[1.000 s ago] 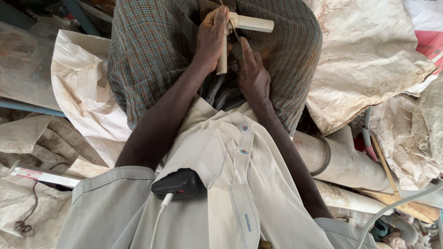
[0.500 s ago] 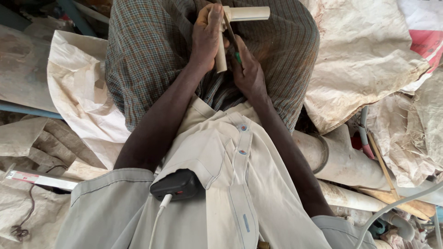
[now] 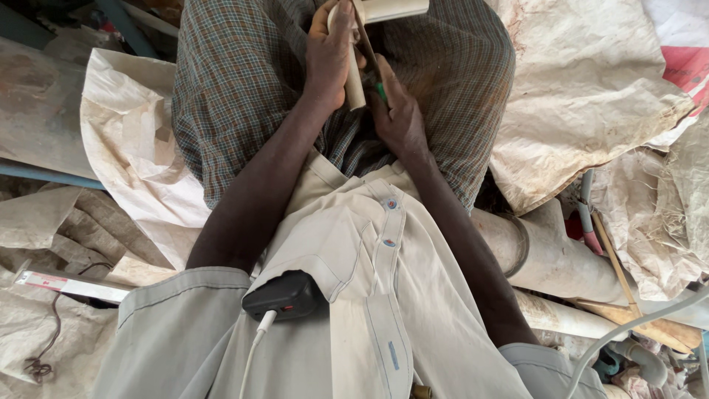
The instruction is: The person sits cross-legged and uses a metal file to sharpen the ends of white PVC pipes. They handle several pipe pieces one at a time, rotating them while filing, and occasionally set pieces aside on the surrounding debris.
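Over the checked cloth lap (image 3: 244, 81), the left hand (image 3: 330, 55) has its fingers (image 3: 325, 22) clenched round a pale pipe piece (image 3: 354, 81); the right hand (image 3: 397, 114) grips a green-handled tool (image 3: 380, 90). Since a second ago, both have slid toward the frame's top, work continuing.

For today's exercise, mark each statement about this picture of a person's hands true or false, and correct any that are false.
1. The left hand grips a pale cream T-shaped pipe piece. True.
2. The right hand lies flat on the floor. False: it is raised at the pipe piece, holding a thin tool with a green handle.
3. A black box with a white cable sits in the beige shirt's pocket. True.
4. The lap cloth is plain white. False: it is a checked weave.
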